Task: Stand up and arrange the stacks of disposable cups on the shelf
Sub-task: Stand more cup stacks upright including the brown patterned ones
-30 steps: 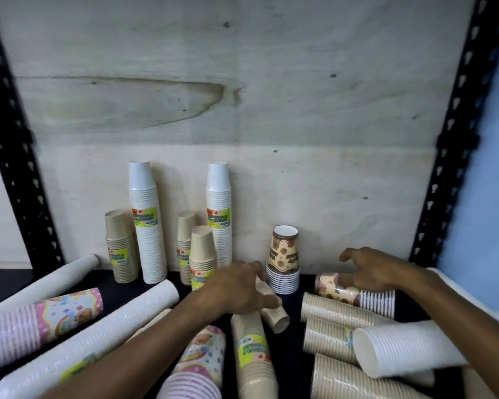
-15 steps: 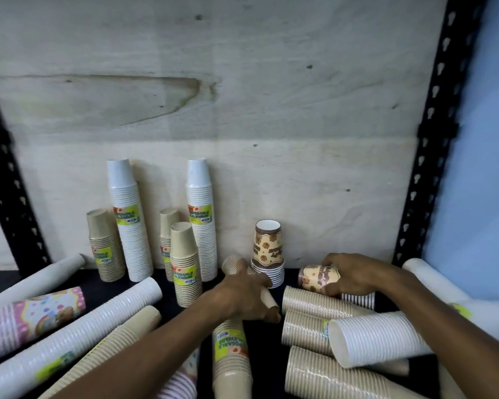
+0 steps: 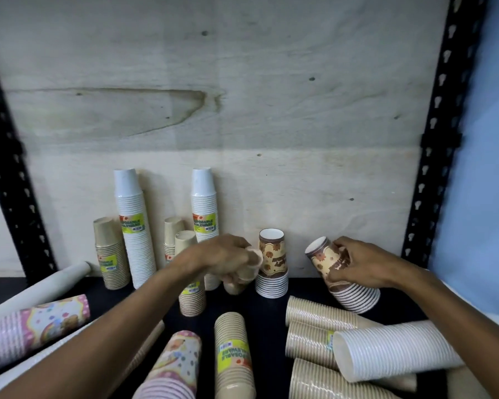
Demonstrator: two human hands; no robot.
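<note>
My left hand point(image 3: 219, 259) grips a short stack of small tan cups point(image 3: 247, 270), lifted and tilted just left of an upright brown patterned stack point(image 3: 272, 263). My right hand point(image 3: 357, 263) holds a second brown patterned stack point(image 3: 326, 259), tilted with its wide end on the dark shelf point(image 3: 271, 306). Against the back board stand two tall white stacks point(image 3: 133, 226) point(image 3: 203, 208) and three short tan stacks point(image 3: 110, 254) point(image 3: 172, 234) point(image 3: 189, 298).
Lying stacks fill the front: pink patterned ones point(image 3: 35, 326) point(image 3: 173, 367), a tan labelled one point(image 3: 234, 358), ribbed beige ones point(image 3: 314, 315), a white ribbed one point(image 3: 392, 349) and long white tubes point(image 3: 41, 289). Black slotted uprights point(image 3: 432, 156) point(image 3: 9, 180) frame the plywood back.
My left hand lifted the small tan stack off the shelf toward upright. My right hand gripped the brown patterned stack that lay flat and tipped it up onto its wide end.
</note>
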